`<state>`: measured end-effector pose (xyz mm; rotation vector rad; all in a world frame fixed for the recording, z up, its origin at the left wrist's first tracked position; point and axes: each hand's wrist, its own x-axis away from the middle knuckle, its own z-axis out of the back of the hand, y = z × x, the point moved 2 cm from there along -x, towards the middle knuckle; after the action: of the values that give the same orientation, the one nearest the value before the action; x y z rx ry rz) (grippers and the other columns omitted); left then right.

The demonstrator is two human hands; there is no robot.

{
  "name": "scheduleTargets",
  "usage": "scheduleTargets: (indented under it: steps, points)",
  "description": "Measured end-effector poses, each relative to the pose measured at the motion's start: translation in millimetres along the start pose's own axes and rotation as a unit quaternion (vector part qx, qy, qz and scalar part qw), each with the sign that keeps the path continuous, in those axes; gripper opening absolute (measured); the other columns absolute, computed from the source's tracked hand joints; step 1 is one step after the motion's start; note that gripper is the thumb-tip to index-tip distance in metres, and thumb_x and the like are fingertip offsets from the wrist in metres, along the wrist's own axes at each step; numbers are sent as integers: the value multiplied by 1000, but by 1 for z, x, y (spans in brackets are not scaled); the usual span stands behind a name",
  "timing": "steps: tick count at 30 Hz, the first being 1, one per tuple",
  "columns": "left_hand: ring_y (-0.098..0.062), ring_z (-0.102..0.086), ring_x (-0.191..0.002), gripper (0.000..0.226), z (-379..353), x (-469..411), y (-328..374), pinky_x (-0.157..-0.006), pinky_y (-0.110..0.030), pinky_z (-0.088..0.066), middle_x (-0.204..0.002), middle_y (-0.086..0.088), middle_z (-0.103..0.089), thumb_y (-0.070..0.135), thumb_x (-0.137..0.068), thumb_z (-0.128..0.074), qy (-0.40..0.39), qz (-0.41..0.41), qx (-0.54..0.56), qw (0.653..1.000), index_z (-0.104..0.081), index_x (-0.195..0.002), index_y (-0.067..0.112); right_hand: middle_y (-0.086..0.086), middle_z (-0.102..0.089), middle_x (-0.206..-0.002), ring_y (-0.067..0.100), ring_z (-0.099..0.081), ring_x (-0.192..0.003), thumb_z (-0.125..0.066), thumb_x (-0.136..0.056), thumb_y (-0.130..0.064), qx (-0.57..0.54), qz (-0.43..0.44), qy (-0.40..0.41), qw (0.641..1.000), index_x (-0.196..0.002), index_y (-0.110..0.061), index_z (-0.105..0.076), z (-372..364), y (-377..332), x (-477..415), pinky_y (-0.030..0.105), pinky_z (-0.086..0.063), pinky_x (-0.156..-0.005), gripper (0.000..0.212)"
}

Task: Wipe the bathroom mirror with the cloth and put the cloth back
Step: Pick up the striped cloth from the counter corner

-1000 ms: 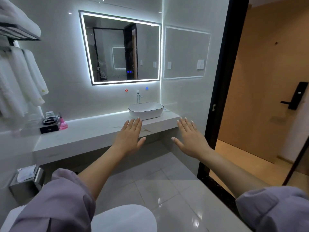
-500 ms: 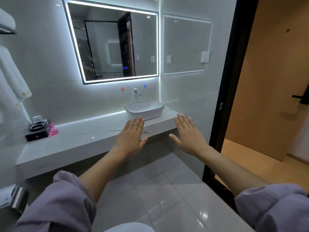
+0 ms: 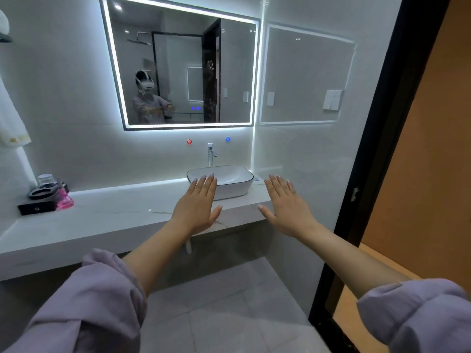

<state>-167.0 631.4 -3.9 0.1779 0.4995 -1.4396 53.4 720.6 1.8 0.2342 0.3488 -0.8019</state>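
The bathroom mirror (image 3: 183,72), framed by a lit white strip, hangs on the wall above the counter and reflects a person in a headset. My left hand (image 3: 197,206) is stretched out flat, palm down, in front of the basin, holding nothing. My right hand (image 3: 286,206) is held out the same way, fingers straight, to the right of the basin. White towels (image 3: 11,118) hang at the far left edge. No wiping cloth is plainly in view.
A white basin (image 3: 229,186) with a chrome tap (image 3: 211,154) sits on the long white counter (image 3: 114,215). A black tray with glasses (image 3: 39,197) and a pink bottle (image 3: 65,200) stand at its left. A black door frame (image 3: 377,138) borders the right.
The view has moved closer to the counter and turned left, so the mirror looks larger and now reflects the person. Both hands stay outstretched and flat.
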Motion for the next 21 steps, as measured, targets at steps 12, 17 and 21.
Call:
scheduleTargets:
  steps: [12,17,21]
  points:
    - [-23,6,-149,73,-46,-99,48,-113,-32,10,-162,-6,7,53,-99,-23,-6,35,-10,999,5,-153,13,7,10,-162,20,12,-149,-27,-101,-50,-24,10,3,1000,-154,-10,5,-36,108,-65,31,12,-117,73]
    - [-23,5,-149,72,-70,-119,64,-114,-31,12,-162,-6,6,52,-99,-21,-5,31,-15,999,5,-153,12,7,9,-162,19,11,-149,-29,-101,-48,-41,17,-4,999,-153,-9,4,-61,132,-78,29,13,-116,73]
    - [-24,5,-150,72,-89,-137,65,-115,-32,11,-162,-7,6,51,-100,-21,-11,34,-14,999,5,-153,10,6,9,-162,18,10,-149,-29,-101,-49,-46,21,-8,999,-153,-9,4,-83,146,-94,28,13,-115,74]
